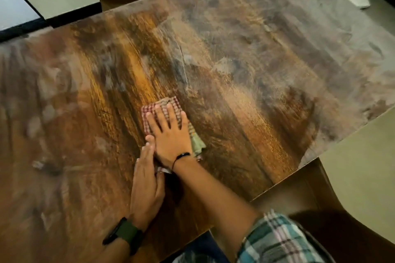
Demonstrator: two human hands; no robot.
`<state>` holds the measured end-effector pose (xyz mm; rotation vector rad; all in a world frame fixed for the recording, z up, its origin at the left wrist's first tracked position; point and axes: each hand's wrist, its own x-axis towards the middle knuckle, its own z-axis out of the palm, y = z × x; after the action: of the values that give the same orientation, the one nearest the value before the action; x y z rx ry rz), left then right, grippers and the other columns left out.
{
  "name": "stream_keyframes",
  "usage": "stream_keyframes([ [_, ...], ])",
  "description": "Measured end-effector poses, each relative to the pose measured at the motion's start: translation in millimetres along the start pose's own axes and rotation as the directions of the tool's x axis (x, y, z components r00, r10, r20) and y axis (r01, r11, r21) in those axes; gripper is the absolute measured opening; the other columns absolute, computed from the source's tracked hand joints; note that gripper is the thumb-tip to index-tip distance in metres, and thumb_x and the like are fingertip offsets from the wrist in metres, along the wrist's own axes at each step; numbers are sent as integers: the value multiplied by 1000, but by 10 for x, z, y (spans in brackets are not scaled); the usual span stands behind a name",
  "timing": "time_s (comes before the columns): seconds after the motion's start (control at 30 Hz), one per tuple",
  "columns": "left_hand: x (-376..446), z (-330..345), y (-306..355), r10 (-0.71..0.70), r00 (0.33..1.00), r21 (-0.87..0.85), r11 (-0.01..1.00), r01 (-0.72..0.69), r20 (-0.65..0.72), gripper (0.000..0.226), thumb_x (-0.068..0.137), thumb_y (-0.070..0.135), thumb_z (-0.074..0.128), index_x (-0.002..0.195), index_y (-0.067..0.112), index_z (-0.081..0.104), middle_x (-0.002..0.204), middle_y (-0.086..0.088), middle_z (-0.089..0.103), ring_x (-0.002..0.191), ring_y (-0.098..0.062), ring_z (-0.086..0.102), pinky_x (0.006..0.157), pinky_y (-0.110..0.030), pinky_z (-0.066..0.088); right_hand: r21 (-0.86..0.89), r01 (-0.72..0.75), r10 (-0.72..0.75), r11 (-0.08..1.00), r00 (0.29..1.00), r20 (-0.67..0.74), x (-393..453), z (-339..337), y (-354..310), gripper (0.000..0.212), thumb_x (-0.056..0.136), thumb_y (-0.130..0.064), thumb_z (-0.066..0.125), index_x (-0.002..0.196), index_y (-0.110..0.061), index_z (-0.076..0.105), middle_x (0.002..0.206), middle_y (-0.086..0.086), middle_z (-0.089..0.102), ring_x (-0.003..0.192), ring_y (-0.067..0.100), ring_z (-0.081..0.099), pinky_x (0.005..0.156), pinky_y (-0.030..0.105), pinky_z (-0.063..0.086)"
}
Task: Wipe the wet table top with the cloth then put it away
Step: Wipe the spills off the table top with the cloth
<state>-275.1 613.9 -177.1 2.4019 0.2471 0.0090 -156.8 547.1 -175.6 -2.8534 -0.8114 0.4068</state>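
My right hand [168, 132] presses flat, fingers spread, on the cloth [165, 113] at frame centre; its long axis runs toward lower right; my left hand [147, 186] touches its near end, fingers straight

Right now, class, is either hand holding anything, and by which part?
Neither hand grips anything. The right hand presses flat on the middle of the cloth; the left hand rests beside its near end.
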Motion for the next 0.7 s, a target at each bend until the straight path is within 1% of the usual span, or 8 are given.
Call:
stream_keyframes([
  [0.1, 143, -59, 20, 8, 1000, -8, 1000, -8, -9, 59, 89, 34, 30, 144, 24, 11, 153, 7, 9, 142, -2, 3, 117, -37, 7, 6, 87, -87, 996, 996, -1, -45, 19, 68, 55, 100, -45, 18, 152, -29, 6, 160, -2, -1, 145, 27, -10, 111, 52, -15],
  [0.17, 282, -84, 61, 84, 996, 38, 996, -86, 37, 61, 89, 39, 30, 145, 19, 15, 153, 6, 8, 142, -3, 1, 117, -34, 4, 9, 70, -70, 997, 997, -21, -12, -49, 310, 55, 99, -48, 14, 151, -33, 6, 159, -5, -3, 146, 24, -9, 112, 51, -16],
  [0.3, 735, -98, 218, 162, 984, 77, 983, -168, 75, 64, 90, 44, 26, 145, 12, 19, 153, 5, 6, 141, 0, -4, 113, -18, -9, 57, -277, 281, 959, 957, -79, 150, -310, 1346, 60, 93, -55, 5, 149, -37, -5, 155, -8, -13, 145, 23, -13, 113, 52, -16],
  [0.4, 1165, -53, 292, 171, 981, 152, 971, -183, 90, 67, 89, 46, 18, 145, 10, 18, 156, -3, 7, 142, -9, -1, 114, -26, -7, 88, -515, 522, 853, 847, -98, 45, -504, 2234, 60, 94, -55, 8, 150, -36, -3, 159, -4, -9, 145, 22, -10, 115, 52, -10],
  [0.47, 1498, -5, 310, 177, 980, 229, 954, -194, 93, 68, 88, 46, 13, 146, 9, 16, 156, -7, 8, 143, -15, 1, 115, -32, -3, 105, -606, 614, 789, 783, -97, -39, -572, 2555, 57, 99, -50, 16, 151, -34, 1, 159, -3, -7, 146, 22, -9, 115, 52, -6],
  [0.6, 2042, -33, 234, 140, 990, 361, 922, -142, 33, 63, 91, 38, 17, 145, 6, 17, 155, -12, 10, 144, -23, 6, 115, -42, 3, 92, -666, 672, 740, 729, -130, 73, -573, 2466, 69, 89, -57, 8, 152, -28, 3, 159, 1, -7, 145, 26, -10, 115, 52, -7],
  [0.63, 2121, -71, 183, 118, 993, 381, 917, -117, 22, 63, 91, 36, 20, 145, 6, 17, 155, -12, 10, 144, -23, 6, 115, -42, 3, 92, -661, 667, 744, 733, -130, 174, -572, 2341, 72, 87, -57, 6, 152, -28, 2, 159, 2, -7, 145, 27, -11, 115, 52, -7],
  [0.7, 2222, -165, 55, 82, 997, 398, 914, -80, 12, 63, 90, 35, 20, 146, 7, 19, 156, -10, 10, 144, -23, 5, 115, -42, 1, 71, -575, 579, 815, 803, -145, 440, -540, 1997, 71, 86, -57, 4, 151, -29, -1, 159, 3, -8, 145, 29, -12, 114, 54, -10],
])
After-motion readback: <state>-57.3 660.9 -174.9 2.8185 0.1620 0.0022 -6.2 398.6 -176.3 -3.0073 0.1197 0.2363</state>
